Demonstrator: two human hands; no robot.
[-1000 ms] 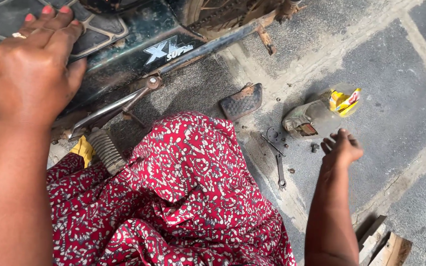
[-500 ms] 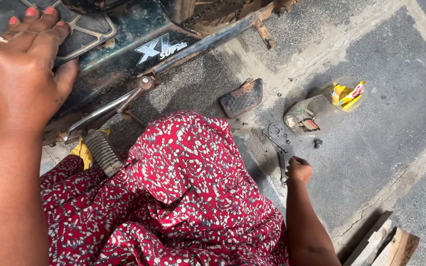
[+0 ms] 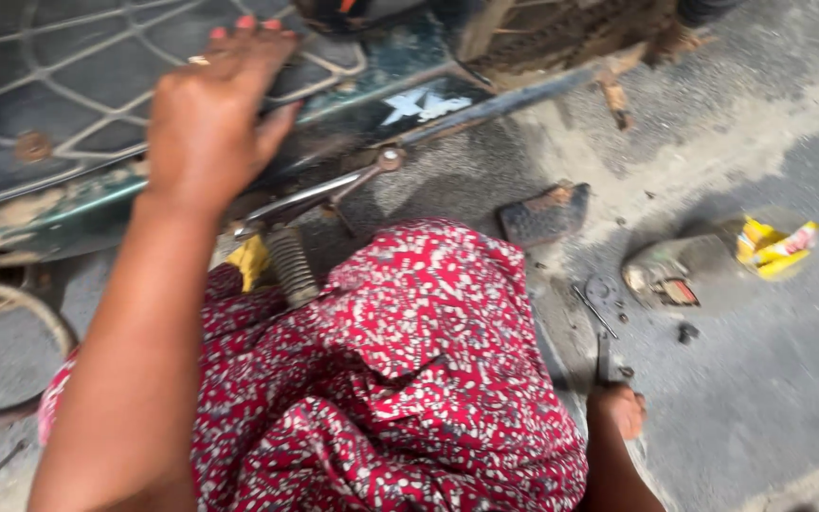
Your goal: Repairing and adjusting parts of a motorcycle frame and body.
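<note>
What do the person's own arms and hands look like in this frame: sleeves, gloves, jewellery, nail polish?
Both forearms are bare, with no sleeves or gloves in view. The left hand has pinkish-red polish on its nails and a thin pale ring on one finger. The right hand shows no ring or polish that can be made out; it is small and blurred.

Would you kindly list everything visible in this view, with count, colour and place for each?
motorbike body: one, dark green, dusty, upper left
wire rack: one, grey metal, on the bike, top left
kick lever: one, silver metal, below the bike body
ribbed footpeg: one, grey, beside the red cloth
rubber pad: one, dark, on the ground, centre right
wrench: one, dark metal, on the ground by the right hand
yellow wrapper: one, yellow, right edge
concrete ground: grey, right side
red patterned garment: one, red with white specks, centre bottom
left hand: on the bike's rack
right hand: closed over the wrench's lower end
</note>
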